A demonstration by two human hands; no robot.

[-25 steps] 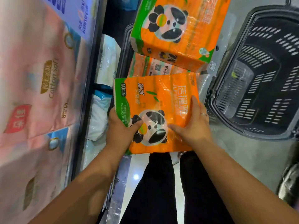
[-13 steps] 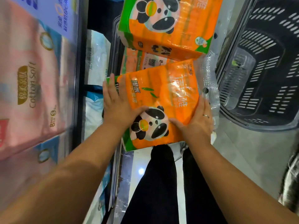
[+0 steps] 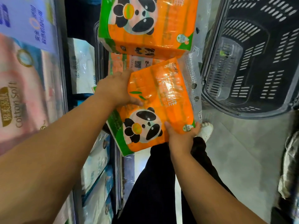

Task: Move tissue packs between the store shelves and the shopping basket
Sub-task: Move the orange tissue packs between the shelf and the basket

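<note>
Nearest: my own legs in black trousers [image 3: 153, 183], one white shoe [image 3: 206, 130] on a grey tiled floor [image 3: 242, 151]. The floor is glossy, with a light reflected between my feet.

Left side: store shelving runs from near to far. White and blue packs [image 3: 95, 167] sit on the low tier. Pink "Cotton Soft" packs [image 3: 19, 94] are higher up and blurred, with a lilac-blue pack [image 3: 24, 18] beyond them.

Middle: the orange panda tissue pack [image 3: 155, 110] is held in the air over the shelf edge, tilted, panda face up. My right hand [image 3: 181, 136] grips its near right corner, thumb on top and fingers curled underneath. My left hand [image 3: 115, 89] grips its far left edge, thumb lying across the wrapper and fingers bent over the far side.

Farther: a second orange panda pack [image 3: 145, 28] rests on top of a third orange pack [image 3: 127, 63]. The held pack's far corner is just beside them; I cannot tell whether they touch.

Far right: a dark slotted shopping basket [image 3: 267, 70] stands on the floor, apart from the held pack. Something of clear plastic lies inside.
</note>
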